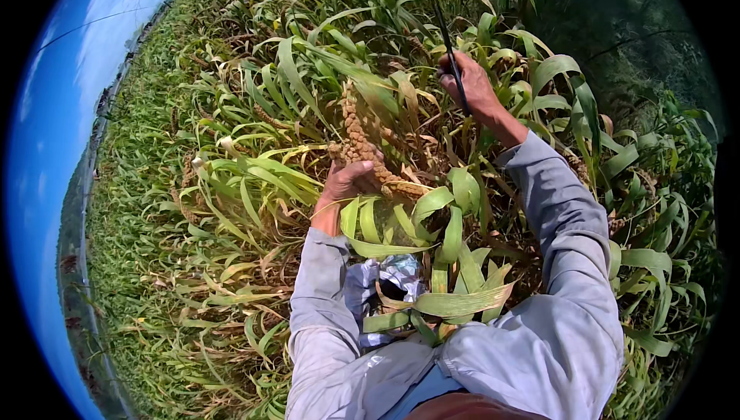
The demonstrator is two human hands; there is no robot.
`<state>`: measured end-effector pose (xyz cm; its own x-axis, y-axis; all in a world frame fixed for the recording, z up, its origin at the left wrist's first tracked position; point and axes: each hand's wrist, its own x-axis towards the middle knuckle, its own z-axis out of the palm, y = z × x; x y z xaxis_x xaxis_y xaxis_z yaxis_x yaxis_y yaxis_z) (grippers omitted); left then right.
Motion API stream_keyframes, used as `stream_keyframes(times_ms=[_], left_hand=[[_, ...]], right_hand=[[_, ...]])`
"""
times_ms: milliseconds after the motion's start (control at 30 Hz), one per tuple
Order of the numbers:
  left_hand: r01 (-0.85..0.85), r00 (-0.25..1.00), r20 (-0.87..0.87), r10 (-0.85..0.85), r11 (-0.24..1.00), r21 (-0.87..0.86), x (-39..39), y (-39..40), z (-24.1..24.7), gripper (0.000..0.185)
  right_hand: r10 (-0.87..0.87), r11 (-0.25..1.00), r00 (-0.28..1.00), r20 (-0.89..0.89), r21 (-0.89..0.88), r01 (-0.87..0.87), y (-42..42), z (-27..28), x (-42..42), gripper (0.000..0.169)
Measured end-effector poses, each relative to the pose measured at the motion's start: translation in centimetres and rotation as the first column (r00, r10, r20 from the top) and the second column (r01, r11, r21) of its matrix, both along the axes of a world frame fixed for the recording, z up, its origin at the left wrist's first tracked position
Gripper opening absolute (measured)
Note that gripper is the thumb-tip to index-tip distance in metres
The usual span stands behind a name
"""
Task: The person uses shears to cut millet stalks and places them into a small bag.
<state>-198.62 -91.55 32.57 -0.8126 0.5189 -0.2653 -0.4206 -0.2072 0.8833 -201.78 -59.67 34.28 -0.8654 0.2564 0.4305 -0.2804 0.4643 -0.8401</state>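
Several brown, lumpy millet seed heads [356,125] are gathered in my left hand [350,179], in the middle of the view; its thumb lies across them. The longest head points up past the fingers, and others slant down to the right. My right hand [471,86] is farther up and to the right, closed around a thin dark rod-like tool [444,30] that runs up among the leaves; its far end cannot be made out. Broad green leaves [452,235] curl just below and right of my left hand.
Dense millet plants [231,235] with green and drying leaves stand all around. A whitish plastic sack [359,287] with a dark opening lies close in front of my body, partly covered by leaves. More seed heads [186,183] hang at the left.
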Motion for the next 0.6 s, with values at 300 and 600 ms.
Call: stream_keyframes(times_ms=[300,600], left_hand=[[0.119,0.990,-0.088,-0.108,0.983,0.140,-0.3,2.7,2.1,0.067],[0.132,0.991,0.001,-0.132,0.989,0.072,2.0,0.8,-0.7,0.065]], right_hand=[[-0.031,0.950,0.926,0.376,0.300,-0.090,2.6,-2.7,-6.7,0.038],[0.790,0.598,0.487,0.372,-0.646,-0.475,-7.6,0.1,-0.7,0.014]])
